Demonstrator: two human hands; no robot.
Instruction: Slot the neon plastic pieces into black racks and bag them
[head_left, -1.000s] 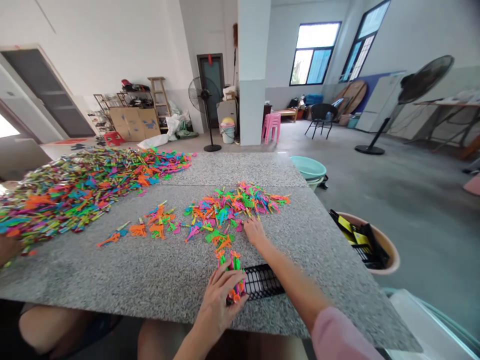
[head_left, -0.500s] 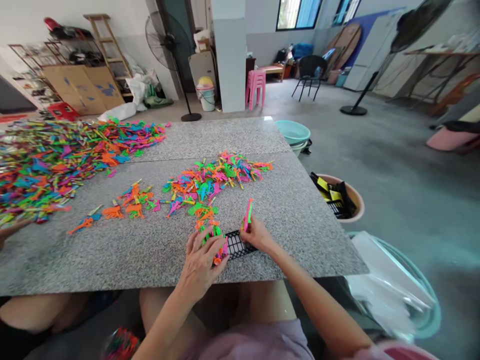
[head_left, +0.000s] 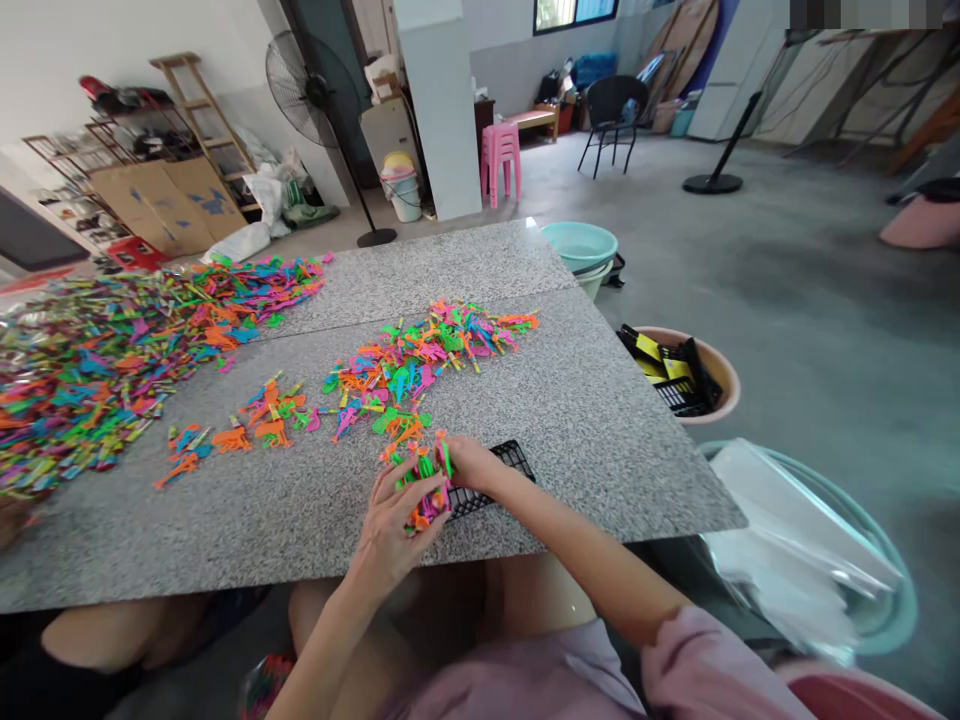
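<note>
A black lattice tray [head_left: 514, 459] lies near the table's front edge, its left part covered by upright, brightly coloured plastic toys [head_left: 424, 492] that look pistol-shaped. Curled around this row from the left is my left hand [head_left: 390, 520], thumb at the near side and fingers over the far side. My right hand [head_left: 472, 466] pinches a pink and green plastic toy [head_left: 444, 456] against the right end of the row; its fingertips are partly hidden. Just beyond the hands, loose toys of the same sort [head_left: 405, 428] trail toward a heap [head_left: 442, 345].
A much larger toy pile [head_left: 97, 360] covers the left of the speckled table [head_left: 600, 450]. Another person's hand [head_left: 13, 520] shows at the left edge. Right of the table stand a tub of black trays [head_left: 720, 385], turquoise basins [head_left: 581, 245] and clear plastic sheeting [head_left: 795, 550].
My right hand has moved left with the pink and green toy, from above the tray's right part to the row by my left hand. The view has tilted slightly.
</note>
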